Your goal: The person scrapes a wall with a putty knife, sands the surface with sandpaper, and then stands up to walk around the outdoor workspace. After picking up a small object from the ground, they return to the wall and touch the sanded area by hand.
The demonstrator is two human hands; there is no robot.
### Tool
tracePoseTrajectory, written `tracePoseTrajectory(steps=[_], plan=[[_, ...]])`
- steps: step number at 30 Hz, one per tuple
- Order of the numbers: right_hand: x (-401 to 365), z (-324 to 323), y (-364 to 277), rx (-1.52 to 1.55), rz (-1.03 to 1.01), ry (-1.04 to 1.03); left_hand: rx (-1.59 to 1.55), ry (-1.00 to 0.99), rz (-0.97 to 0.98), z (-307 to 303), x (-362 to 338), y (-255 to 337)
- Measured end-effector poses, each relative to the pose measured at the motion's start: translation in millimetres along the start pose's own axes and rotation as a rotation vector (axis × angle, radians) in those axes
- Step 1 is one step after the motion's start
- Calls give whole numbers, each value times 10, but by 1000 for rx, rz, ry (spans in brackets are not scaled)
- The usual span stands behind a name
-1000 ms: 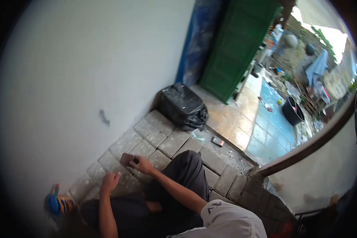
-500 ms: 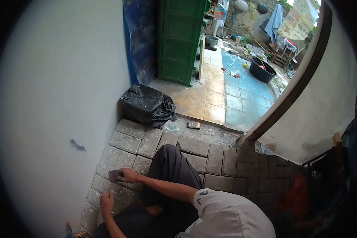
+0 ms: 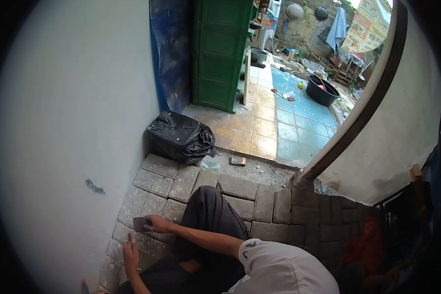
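Right hand (image 3: 157, 224) clamps dark block (image 3: 142, 224); left hand (image 3: 130, 253) open; black tub (image 3: 322, 91) holds pinkish item.

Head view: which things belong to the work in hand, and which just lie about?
In hand: small dark flat piece in right hand; left hand near it; paving blocks beneath.
Lying about: black plastic bag; black tub; green door.

White wall (image 3: 73, 122), grey paving blocks (image 3: 240, 188), green door (image 3: 218, 51), daylit tiled yard (image 3: 299, 122).

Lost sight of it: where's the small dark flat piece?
The small dark flat piece is lower left in head view, in the right hand, beside the white wall.
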State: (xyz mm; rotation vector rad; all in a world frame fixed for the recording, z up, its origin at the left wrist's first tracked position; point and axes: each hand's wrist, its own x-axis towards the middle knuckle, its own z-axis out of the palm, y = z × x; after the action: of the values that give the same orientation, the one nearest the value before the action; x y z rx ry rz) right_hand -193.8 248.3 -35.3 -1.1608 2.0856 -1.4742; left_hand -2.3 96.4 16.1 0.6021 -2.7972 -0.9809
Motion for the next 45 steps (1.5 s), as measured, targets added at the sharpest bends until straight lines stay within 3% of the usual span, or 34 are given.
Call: tracePoseTrajectory(steps=[7, 9, 12, 16, 20, 21, 22, 23, 26, 27, 33, 38, 40, 43, 45], plan=[[41, -20, -54, 29, 42, -50, -109, 39, 38, -74, 22, 32], [32, -40, -61, -12, 28, -63, -61, 129, 187, -10, 40, -71], [37, -23, -24, -33, 8, -79, -9, 193, 250, 57, 62, -156], [30, -26, -17, -40, 38, -89, -43, 35, 85, -106, -23, 56], [66, 34, 124, -90, 66, -70, 13, 162, 164, -51, -13, -24], [61, 45, 171, -17, 115, -84, -9, 273, 272, -21, -26, -39], [40, 5, 101, -39, 47, -58, 100, 278, 281, -26, -65, -56], [44, -15, 89, -16, 101, -100, 122, 236, 216, 69, -44, -223], [100, -61, -15, 52, -16, -170, 85, 163, -25, 291, -51, -512], [143, 2, 250, 113, 24, -209, 100, 122, -87, 210, -64, -432], [95, -76, -260, 166, 17, -245, -76, 116, -195, 66, -72, -250], [80, -46, -204, 280, 66, -335, -196, 160, -140, 68, -2, -281], [104, -84, -207, 288, 52, -389, -239, 224, -17, 161, 42, -390], [61, -64, -332, 356, 32, -426, -233, 332, -2, 14, -108, -224], [55, -38, -403, 348, 41, -447, -428, 297, 20, -53, -115, -173]])
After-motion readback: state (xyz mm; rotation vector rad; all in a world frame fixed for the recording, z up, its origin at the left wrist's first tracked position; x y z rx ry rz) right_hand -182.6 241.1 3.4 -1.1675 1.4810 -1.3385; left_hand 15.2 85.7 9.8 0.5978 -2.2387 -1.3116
